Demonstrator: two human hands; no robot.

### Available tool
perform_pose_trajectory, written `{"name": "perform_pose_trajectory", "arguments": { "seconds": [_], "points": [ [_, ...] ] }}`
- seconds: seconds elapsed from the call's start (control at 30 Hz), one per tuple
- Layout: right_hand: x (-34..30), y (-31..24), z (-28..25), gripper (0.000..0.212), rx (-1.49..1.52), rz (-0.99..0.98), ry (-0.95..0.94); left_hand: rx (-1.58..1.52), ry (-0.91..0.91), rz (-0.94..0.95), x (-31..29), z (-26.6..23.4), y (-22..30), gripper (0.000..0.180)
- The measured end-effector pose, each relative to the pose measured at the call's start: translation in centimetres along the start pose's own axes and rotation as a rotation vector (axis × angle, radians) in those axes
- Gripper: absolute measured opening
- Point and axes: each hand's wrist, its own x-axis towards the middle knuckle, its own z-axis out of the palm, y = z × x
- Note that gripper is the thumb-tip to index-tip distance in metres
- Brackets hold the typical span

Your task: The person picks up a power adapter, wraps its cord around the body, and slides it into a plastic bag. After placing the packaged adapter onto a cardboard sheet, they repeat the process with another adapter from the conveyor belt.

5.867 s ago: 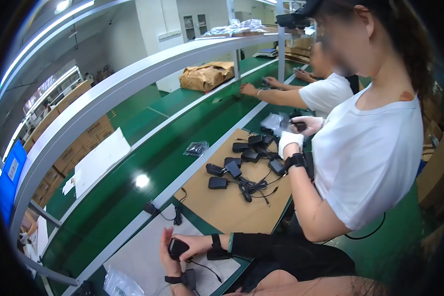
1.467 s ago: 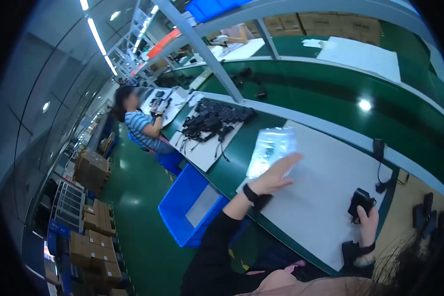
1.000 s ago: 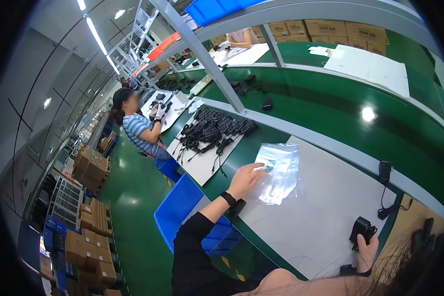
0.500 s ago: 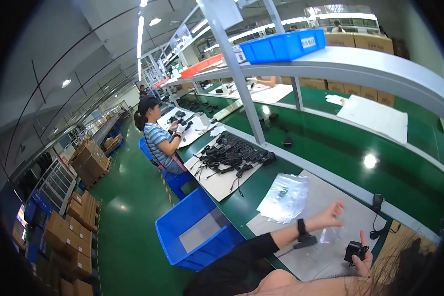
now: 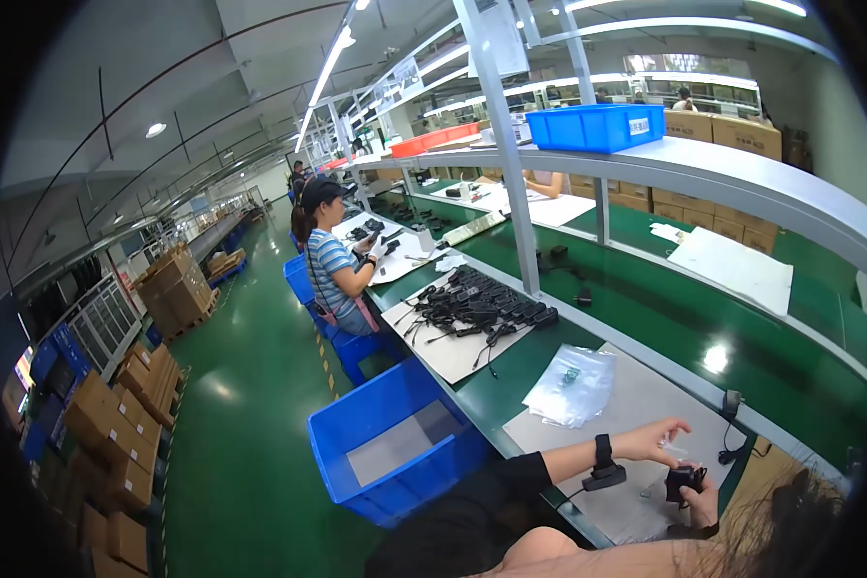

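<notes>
Curved over the front of the grey mat (image 5: 626,511), my left hand (image 5: 650,441) has its thumb and fingers around a clear plastic bag (image 5: 677,450), whose outline is faint. Close beside it, my right hand (image 5: 703,503) grips a black power adapter (image 5: 682,484) with its cord bundled against it. The adapter is just below my left fingertips. A black strap with a small box and a cord (image 5: 603,476) is on my left wrist. A stack of clear plastic bags (image 5: 572,385) lies farther back on the mat.
A blue bin (image 5: 385,496) stands left of the bench. Many black adapters with cords (image 5: 477,308) lie on a pale mat beyond. Another adapter (image 5: 731,403) sits by the metal rail at right. A co-worker (image 5: 335,265) sits farther along; a blue tray (image 5: 597,128) rests on the shelf.
My right hand has brought the adapter up and left, close to my left hand. My left fingers have lowered toward it. The whole view has shifted slightly.
</notes>
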Motion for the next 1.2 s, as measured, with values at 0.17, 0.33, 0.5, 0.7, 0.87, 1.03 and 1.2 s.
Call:
{"name": "perform_pose_trajectory", "arguments": {
  "seconds": [0.17, 0.33, 0.5, 0.7, 0.87, 1.03, 1.2],
  "points": [
    [-0.2, -0.8, 0.3, 0.046, -0.146, -0.012, 0.015, 0.167, -0.21, -0.142, -1.0, -1.7, 0.0, 0.018],
    [-1.2, -3.5, 0.6, 0.039, -0.438, -0.058, -0.117, -0.053, -0.332, -0.423, 0.0, -0.3, -1.9, 0.02],
    [-0.6, -3.8, -1.4, 0.039, -0.372, -0.158, 0.067, -0.254, -0.235, -0.491, 2.1, -0.8, -2.4, 0.021],
    [-0.7, -4.6, -3.8, 0.042, -0.567, -0.247, -0.008, -0.405, -0.368, -0.663, 4.1, 1.7, -2.9, 0.021],
    [-1.0, -3.9, -4.6, 0.043, -0.568, -0.215, 0.104, -0.321, -0.451, -0.538, 4.6, 2.5, -2.9, 0.02],
    [-0.9, -4.2, -4.3, 0.042, -0.558, -0.234, 0.198, -0.42, -0.219, -0.519, 3.9, 3.4, -2.6, 0.018],
    [-0.6, -5.0, -3.7, 0.041, -0.623, -0.27, 0.241, -0.367, -0.251, -0.55, 4.0, 2.8, -4.0, 0.017]
  ]
}}
